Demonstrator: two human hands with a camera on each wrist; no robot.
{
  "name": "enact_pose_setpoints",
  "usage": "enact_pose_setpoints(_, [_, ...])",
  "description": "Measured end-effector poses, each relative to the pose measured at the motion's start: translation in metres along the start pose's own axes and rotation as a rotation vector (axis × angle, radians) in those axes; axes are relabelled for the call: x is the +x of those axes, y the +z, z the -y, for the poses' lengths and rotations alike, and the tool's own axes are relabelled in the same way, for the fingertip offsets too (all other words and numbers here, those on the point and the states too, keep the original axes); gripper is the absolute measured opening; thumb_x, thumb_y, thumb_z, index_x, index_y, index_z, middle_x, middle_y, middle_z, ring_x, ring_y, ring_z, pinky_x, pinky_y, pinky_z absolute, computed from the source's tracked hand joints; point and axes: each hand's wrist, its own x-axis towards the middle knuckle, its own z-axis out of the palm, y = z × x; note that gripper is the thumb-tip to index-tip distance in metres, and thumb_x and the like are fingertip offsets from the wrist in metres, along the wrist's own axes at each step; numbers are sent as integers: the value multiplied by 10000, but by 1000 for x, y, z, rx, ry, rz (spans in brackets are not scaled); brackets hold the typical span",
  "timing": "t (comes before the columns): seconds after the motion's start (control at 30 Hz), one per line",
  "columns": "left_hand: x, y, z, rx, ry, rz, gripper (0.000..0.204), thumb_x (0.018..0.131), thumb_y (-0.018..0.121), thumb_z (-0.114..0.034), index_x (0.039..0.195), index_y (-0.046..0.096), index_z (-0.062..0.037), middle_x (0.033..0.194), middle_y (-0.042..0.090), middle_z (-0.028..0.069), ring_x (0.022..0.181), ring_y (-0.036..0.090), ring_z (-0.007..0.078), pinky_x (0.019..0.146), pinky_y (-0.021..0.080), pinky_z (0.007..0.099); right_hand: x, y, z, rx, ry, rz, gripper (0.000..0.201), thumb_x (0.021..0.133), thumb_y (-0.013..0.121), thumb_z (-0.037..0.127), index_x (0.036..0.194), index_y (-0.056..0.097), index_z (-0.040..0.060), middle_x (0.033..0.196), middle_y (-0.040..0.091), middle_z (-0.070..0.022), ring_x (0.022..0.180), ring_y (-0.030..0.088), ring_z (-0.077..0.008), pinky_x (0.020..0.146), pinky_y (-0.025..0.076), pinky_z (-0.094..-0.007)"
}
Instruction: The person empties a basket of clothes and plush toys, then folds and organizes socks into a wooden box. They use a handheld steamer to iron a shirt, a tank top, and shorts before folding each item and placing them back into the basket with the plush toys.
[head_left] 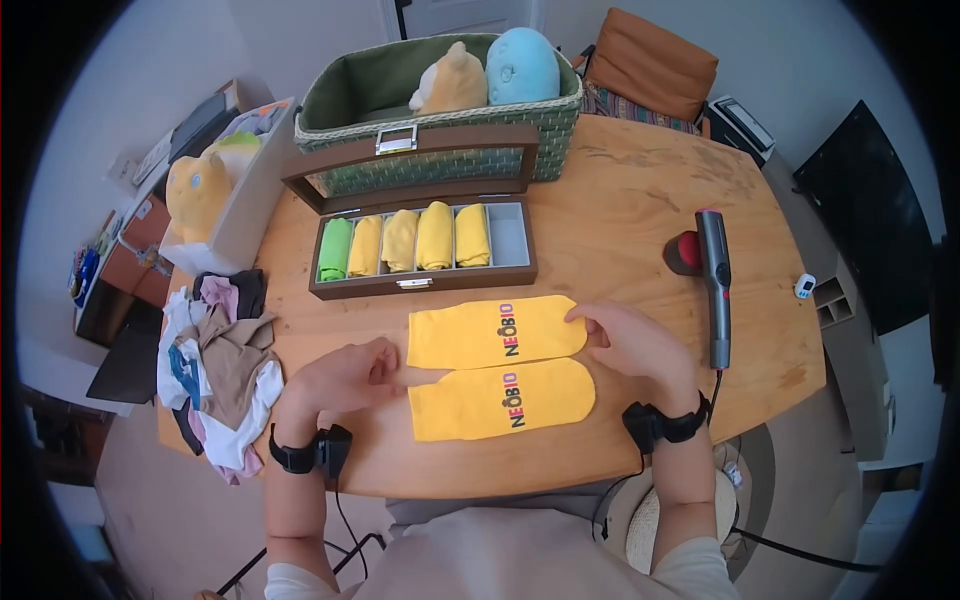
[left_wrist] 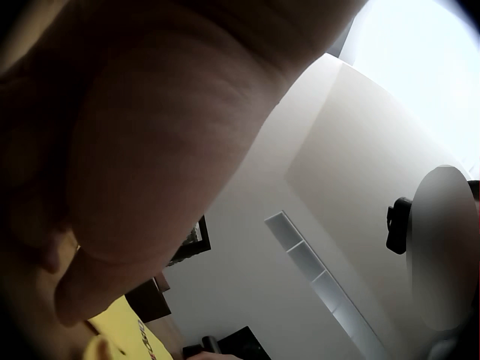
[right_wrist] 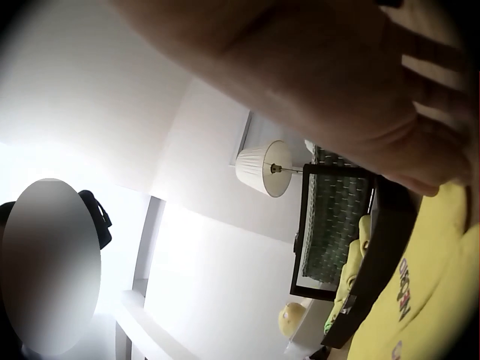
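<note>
Flatly laid yellow fabric socks; right hand touches rounded toe.

White short sleeves, black wrist cameras

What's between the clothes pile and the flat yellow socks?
The left hand, above the tabletop, fingertips close to the cuffs of the socks; head view shows it. Can't tell whether they touch. The clothes pile is on its other side.
</note>
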Motion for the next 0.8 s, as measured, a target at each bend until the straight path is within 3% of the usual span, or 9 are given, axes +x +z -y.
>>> enact_pose_setpoints(0.03, [4, 3, 2, -3, -9, -3, 222, 894, 738, -157, 880, 537, -64, 735, 510, 6, 653, 449, 146, 611, 427, 301, 6, 2, -2, 71, 48, 38, 343, 779, 713, -8, 1115, 658, 38, 870, 639, -113, 764, 605, -280, 710, 509, -370])
enact_pose_setpoints(0.1, [15, 11, 9, -99, 264, -254, 321, 803, 786, -52, 1048, 579, -44, 855, 514, 28, 706, 493, 162, 646, 437, 289, 12, 4, -3, 144, 95, 84, 339, 773, 720, -7, 1105, 662, 36, 870, 641, -110, 761, 611, -276, 703, 510, -373])
enact_pose_setpoints(0.2, [31, 15, 7, -131, 287, -269, 446, 733, 791, 30, 1126, 593, -41, 899, 492, 31, 729, 486, 133, 655, 427, 262, 10, -2, -7, 188, 133, 120, 310, 757, 742, -2, 1059, 678, 31, 861, 638, -104, 761, 610, -264, 692, 507, -365])
enact_pose_setpoints(0.23, [34, 15, 7, -136, 291, -262, 446, 733, 791, 30, 1126, 593, -41, 899, 492, 31, 729, 486, 133, 655, 427, 262, 11, -2, -9, 183, 120, 105, 277, 760, 749, 2, 1028, 686, 28, 852, 629, -101, 750, 604, -261, 689, 505, -358])
enact_pose_setpoints(0.3, [32, 16, 5, -217, 124, -188, 435, 761, 761, 36, 1160, 611, -50, 890, 493, 9, 711, 456, 101, 648, 413, 233, 10, 0, -13, 181, 119, 92, 244, 763, 756, 7, 998, 694, 26, 842, 620, -99, 738, 598, -257, 686, 503, -352])
enact_pose_setpoints(0.43, [29, 17, 3, -207, 119, -224, 309, 786, 759, -27, 1072, 643, -37, 876, 542, 41, 720, 524, 148, 660, 459, 267, 12, 6, -9, 209, 121, -14, 169, 808, 747, 8, 966, 688, 12, 790, 590, -76, 680, 571, -211, 651, 485, -314])
enact_pose_setpoints(0.63, [25, 25, 7, -298, 333, -423, 186, 846, 686, -14, 1015, 613, -42, 994, 604, 43, 714, 502, 101, 671, 443, 251, 11, 7, 3, 449, 215, -196, 111, 895, 728, 35, 975, 654, 14, 742, 590, 18, 634, 503, -41, 586, 408, -207])
enact_pose_setpoints(0.73, [20, 21, 7, -569, 298, -407, 139, 891, 661, -26, 993, 567, -35, 969, 627, 26, 718, 485, 66, 678, 420, 220, 12, 13, 3, 634, 298, -295, 103, 927, 712, 49, 996, 643, 17, 723, 587, 52, 629, 474, 1, 565, 378, -187])
enact_pose_setpoints(0.8, [15, 19, 11, -765, 123, -295, 146, 930, 656, -69, 1002, 537, -28, 897, 648, 8, 703, 461, 43, 652, 394, 192, 12, 13, 2, 757, 321, -354, 102, 938, 704, 55, 1007, 641, 16, 714, 588, 62, 624, 466, 9, 550, 367, -188])
